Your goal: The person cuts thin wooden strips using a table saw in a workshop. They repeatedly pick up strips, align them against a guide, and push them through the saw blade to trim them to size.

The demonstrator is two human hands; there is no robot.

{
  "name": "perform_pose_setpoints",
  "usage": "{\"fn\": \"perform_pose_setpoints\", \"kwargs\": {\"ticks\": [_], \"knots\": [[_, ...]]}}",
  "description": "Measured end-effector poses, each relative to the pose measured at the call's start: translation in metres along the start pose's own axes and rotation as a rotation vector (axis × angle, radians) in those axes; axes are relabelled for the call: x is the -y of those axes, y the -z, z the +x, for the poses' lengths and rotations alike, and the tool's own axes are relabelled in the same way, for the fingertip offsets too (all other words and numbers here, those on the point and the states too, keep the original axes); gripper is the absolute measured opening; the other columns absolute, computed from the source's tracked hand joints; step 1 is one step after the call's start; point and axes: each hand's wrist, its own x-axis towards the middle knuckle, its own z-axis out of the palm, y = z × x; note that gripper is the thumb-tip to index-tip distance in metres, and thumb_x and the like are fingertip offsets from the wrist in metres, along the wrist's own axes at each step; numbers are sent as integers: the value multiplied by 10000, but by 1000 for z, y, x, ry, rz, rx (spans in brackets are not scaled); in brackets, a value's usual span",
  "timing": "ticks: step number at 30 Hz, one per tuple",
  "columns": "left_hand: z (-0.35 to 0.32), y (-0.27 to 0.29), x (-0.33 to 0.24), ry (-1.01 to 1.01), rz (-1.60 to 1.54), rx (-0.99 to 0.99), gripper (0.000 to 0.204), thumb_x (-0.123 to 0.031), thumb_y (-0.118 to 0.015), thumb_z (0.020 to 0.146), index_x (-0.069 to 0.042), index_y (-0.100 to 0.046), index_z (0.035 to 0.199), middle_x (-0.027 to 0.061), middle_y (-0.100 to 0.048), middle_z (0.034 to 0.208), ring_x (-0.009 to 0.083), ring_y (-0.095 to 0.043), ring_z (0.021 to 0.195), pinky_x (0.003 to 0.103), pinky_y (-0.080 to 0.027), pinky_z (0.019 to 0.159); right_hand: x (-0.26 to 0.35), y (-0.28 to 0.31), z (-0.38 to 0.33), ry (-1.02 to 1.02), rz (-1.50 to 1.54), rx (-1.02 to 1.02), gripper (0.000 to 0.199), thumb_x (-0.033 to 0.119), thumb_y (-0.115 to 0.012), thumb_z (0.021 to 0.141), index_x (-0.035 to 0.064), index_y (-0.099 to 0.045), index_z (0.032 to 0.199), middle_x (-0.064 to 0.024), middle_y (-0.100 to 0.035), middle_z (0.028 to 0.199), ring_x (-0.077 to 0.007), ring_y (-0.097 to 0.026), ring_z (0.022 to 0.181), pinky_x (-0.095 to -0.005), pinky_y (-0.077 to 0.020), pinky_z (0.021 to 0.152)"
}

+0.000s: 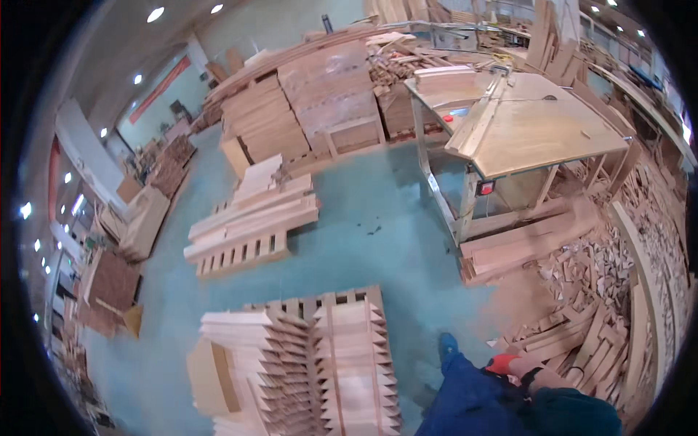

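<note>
My right hand [502,364], in a red-orange glove, hangs beside my blue-trousered leg at the lower right. Its fingers are too small and hidden to read, and nothing held shows. My left hand is out of the picture. Close by on the right lies a heap of wooden offcuts [582,341]. In front of me and to the left, stacked wooden boards with zigzag, stepped ends [352,370] rest on a pallet [371,293]. A tan panel [215,376] leans at the left side of that stack.
A saw table [552,131] with a wooden top and a red switch stands ahead to the right, planks [523,243] at its base. Beyond the near stack, another pallet carries boards [254,214]. Tall wrapped stacks [327,91] line the back. Green floor [363,218] runs between them.
</note>
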Motion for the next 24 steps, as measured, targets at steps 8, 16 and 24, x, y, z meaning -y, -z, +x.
{"fn": "perform_pose_setpoints", "kwargs": {"ticks": [8, 16, 24], "knots": [[92, 30, -108, 12, -15, 42, 497, -414, -476, 1032, -12, -627, 1281, 171, -697, 1203, 313, -643, 1126, 416, -493, 963, -27, 97, 64, 16, 229, -180, 682, 676, -547, 854, 66, -755, 1079, -187, -722, 1130, -342, -671, 1111, -418, -502, 982], [191, 9, -193, -92, -72, -37, 535, -469, -461, 1011, -58, -634, 1306, 202, -687, 1212, 322, -640, 1136, 410, -494, 978, -45, 246, 184, 95, 550, -287, 377, 391, -682, 902, 17, -723, 883, -80, -720, 790, -163, -660, 663, -331, -520, 617], [302, 16, -221, -293, -290, -6, 483, -376, -402, 1042, -112, -536, 1424, 196, -639, 1314, 363, -613, 1194, 406, -457, 1045, -44, 331, 370, 167, 209, -442, 435, 448, -674, 880, 34, -747, 993, -191, -747, 880, -371, -725, 860, -454, -559, 767]]}}
